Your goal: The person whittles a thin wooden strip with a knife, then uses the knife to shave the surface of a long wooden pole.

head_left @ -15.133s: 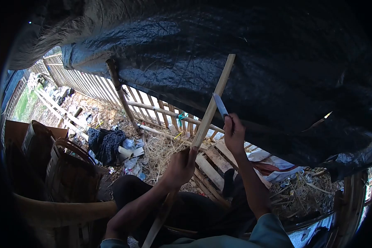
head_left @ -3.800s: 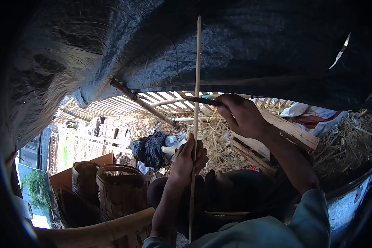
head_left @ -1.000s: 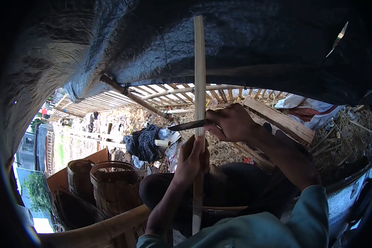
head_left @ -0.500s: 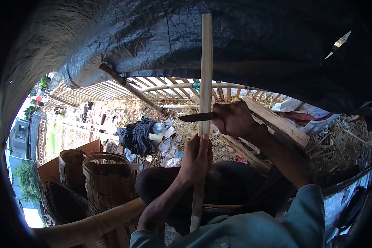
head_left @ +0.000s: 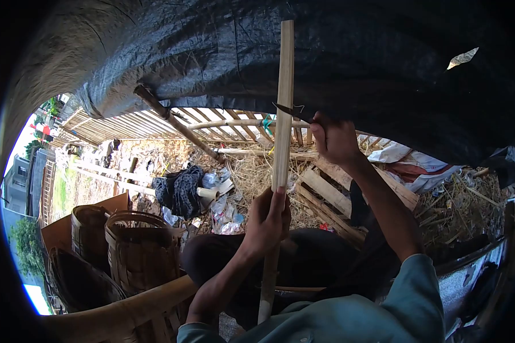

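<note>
A long pale bamboo strip (head_left: 284,86) stands lengthwise before me, its lower end against my shirt. My left hand (head_left: 267,223) is wrapped around it near the middle, thumb lying along its face. Well above that hand, a dark-bladed knife (head_left: 292,112) crosses the strip, its blade touching or very near the surface. My right hand (head_left: 336,140) is closed on the knife's handle, which the fingers mostly hide. A thin curl, perhaps a shaving, shows by the blade.
Woven baskets (head_left: 143,251) stand at the lower left behind a thick bamboo pole (head_left: 126,306). A dark tarp (head_left: 383,63) hangs overhead, with a slatted bamboo fence (head_left: 223,123) below it. Split wood pieces (head_left: 326,191), straw and a dark patterned cloth (head_left: 178,190) lie on the ground.
My right hand has moved the knife up along the strip, away from my left hand, and the blade now tilts. My left hand keeps its grip. The view has shifted slightly.
</note>
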Tool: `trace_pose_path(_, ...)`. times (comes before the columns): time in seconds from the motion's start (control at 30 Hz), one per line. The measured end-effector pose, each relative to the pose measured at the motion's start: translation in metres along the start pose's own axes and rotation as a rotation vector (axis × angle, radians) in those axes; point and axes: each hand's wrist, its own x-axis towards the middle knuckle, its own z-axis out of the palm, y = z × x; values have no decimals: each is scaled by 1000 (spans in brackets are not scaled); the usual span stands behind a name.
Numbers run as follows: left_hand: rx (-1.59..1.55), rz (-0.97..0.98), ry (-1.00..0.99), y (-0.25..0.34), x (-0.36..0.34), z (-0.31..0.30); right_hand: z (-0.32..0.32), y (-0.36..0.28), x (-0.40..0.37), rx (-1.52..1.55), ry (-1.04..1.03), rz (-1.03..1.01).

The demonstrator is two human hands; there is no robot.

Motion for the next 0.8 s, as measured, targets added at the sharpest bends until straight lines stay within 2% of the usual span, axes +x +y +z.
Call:
trace_pose_path(0.1, 22, -7, 30, -1, 2, 1, -7, -10, -7, 58, -135, -116)
trace_pose_path(0.13, 7, -8, 29, -2, 2, 1, -7, -15, -9, 102, -123, -186)
trace_pose_path(0.17, -8, -9, 28, -2, 2, 1, -7, -17, -15, 40, -170, -258)
trace_pose_path(0.23, -48, -18, 2, -2, 2, -1, -11, -31, -18, 97, -266, -269)
trace_pose_path(0.33, -98, -37, -34, -3, 3, -4, -18, -52, -19, 63, -215, -375)
trace_pose_path(0.47, -31, -4, 15, -6, 2, 3, -10, -52, -33, -82, -275, -326)
trace_pose_path(0.57, 65, 43, 22, -9, 1, 2, 7, -30, -31, 90, -166, -388)
trace_pose_path(0.6, 52, 21, 40, -7, -2, 6, 12, -16, -34, 97, -269, -164)
trace_pose_path(0.63, 148, 99, 10, -13, -3, 7, 7, -11, -14, 82, -25, -210)
trace_pose_path(0.67, 119, 70, -22, -14, -5, 12, 5, 7, -6, 30, 2, -90)
trace_pose_path(0.7, 83, 40, -54, -13, -8, 16, -3, 19, 1, 47, -22, -96)
trace_pose_path(0.77, 58, 30, -75, -13, -3, 12, 2, 22, 3, 29, 129, -194)
trace_pose_path(0.8, 49, 23, -84, -14, -3, 10, 2, 26, 2, -21, 123, -89)
